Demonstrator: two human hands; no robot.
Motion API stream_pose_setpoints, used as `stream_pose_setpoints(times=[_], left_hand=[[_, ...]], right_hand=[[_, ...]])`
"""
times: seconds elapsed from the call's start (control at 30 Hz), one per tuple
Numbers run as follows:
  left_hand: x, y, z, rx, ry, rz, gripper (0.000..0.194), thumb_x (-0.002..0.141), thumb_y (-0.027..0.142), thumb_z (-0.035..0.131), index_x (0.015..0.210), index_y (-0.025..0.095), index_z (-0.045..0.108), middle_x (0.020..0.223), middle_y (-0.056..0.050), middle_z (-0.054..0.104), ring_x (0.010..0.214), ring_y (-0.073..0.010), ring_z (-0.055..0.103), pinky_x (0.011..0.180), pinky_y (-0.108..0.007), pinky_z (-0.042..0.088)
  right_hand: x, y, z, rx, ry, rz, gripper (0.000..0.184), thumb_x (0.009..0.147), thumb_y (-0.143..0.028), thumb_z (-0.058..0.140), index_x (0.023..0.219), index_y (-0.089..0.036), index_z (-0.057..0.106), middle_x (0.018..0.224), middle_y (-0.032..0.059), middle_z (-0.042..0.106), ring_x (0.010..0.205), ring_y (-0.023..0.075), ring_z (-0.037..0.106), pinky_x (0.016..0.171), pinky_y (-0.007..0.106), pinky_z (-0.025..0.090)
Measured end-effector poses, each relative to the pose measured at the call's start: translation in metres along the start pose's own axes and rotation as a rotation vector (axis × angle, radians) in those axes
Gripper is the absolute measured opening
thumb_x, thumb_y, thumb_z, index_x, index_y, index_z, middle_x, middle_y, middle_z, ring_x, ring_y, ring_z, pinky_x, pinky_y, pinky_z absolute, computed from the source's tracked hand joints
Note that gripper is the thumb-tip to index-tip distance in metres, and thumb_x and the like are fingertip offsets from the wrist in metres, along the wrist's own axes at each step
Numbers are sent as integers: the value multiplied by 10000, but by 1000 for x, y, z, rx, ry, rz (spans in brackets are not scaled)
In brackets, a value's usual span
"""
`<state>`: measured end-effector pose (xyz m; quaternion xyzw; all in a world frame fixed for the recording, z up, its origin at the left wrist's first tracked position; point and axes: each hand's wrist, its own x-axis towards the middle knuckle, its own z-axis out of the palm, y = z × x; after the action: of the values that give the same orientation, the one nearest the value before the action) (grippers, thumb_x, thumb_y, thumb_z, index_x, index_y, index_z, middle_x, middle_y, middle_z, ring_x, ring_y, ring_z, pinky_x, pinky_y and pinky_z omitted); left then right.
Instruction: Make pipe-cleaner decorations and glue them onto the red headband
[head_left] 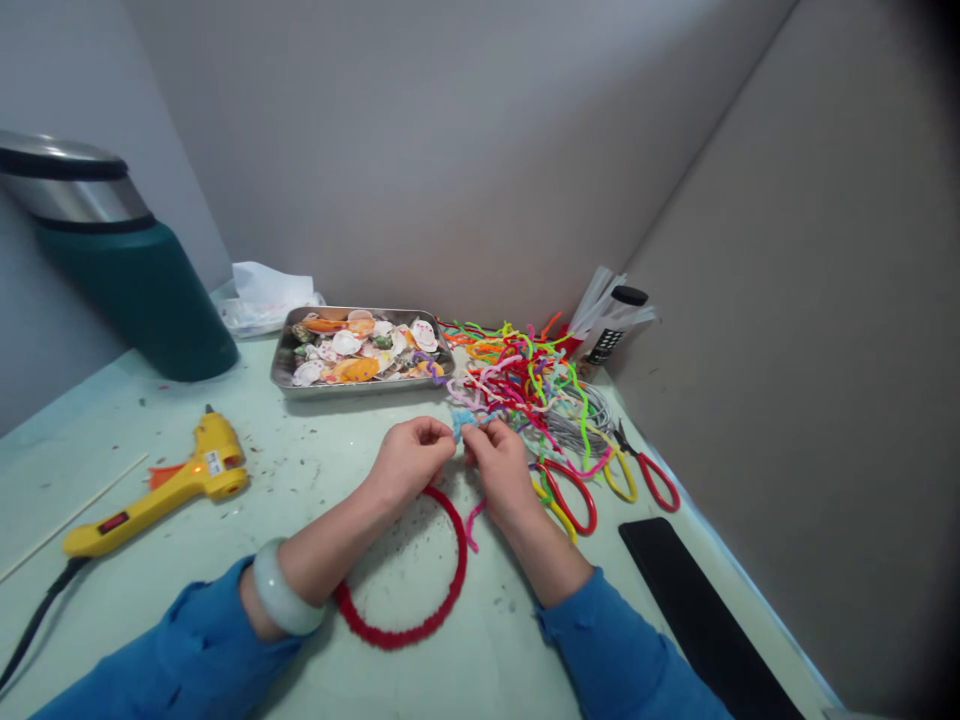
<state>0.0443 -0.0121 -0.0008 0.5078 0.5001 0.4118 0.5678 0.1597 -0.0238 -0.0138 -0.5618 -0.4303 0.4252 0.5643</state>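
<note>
My left hand [414,452] and my right hand [498,462] meet above the middle of the table. Between their fingertips is a light blue pipe cleaner [463,420], bunched or bent at the left. Both hands are closed in a pinch on it. Below my left wrist lies a ring wrapped in red fuzzy material [459,580], flat on the table and partly hidden by my left forearm. A short pink pipe cleaner [472,528] rests between the ring and my right wrist. Just beyond my right hand spreads a tangled heap of coloured pipe cleaners [517,375].
A metal tray [360,391] of seashells stands at the back. On the left are a yellow glue gun [161,495], a thin stick [75,515] and a green bottle [142,290]. To the right lie red-handled scissors [658,482], coiled grey wire [581,420] and a black strip [705,610].
</note>
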Motion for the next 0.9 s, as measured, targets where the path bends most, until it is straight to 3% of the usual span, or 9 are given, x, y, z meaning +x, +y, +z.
stream_pose_setpoints(times=[0.27, 0.43, 0.67, 0.9], left_hand=[[3, 0, -4, 32, 73, 62, 73, 579, 173, 544, 652, 168, 551, 460, 80, 469, 361, -64, 382, 365, -184, 304], [1, 4, -6, 19, 47, 37, 56, 602, 186, 577, 649, 164, 554, 423, 81, 460, 339, -65, 381, 353, -183, 295], [3, 1, -6, -65, -2, 64, 224, 646, 318, 671, 788, 166, 589, 506, 61, 533, 335, -67, 421, 347, -190, 320], [4, 3, -10, -79, -34, 32, 172, 644, 289, 674, 675, 150, 577, 419, 64, 482, 338, -62, 411, 364, -178, 305]], right_hand=[[3, 7, -3, -79, -36, -124, 208, 739, -353, 576, 647, -182, 504, 540, -67, 448, 505, 92, 364, 492, 228, 289], [5, 8, -4, -88, -43, -102, 220, 728, -376, 581, 648, -181, 516, 529, -67, 453, 503, 95, 366, 489, 228, 288], [6, 10, -4, -86, -12, -86, 227, 725, -369, 584, 624, -185, 497, 514, -66, 449, 498, 95, 369, 485, 226, 293], [1, 5, -1, -68, -68, -55, 215, 716, -370, 599, 645, -185, 515, 510, -69, 443, 477, 93, 357, 470, 232, 284]])
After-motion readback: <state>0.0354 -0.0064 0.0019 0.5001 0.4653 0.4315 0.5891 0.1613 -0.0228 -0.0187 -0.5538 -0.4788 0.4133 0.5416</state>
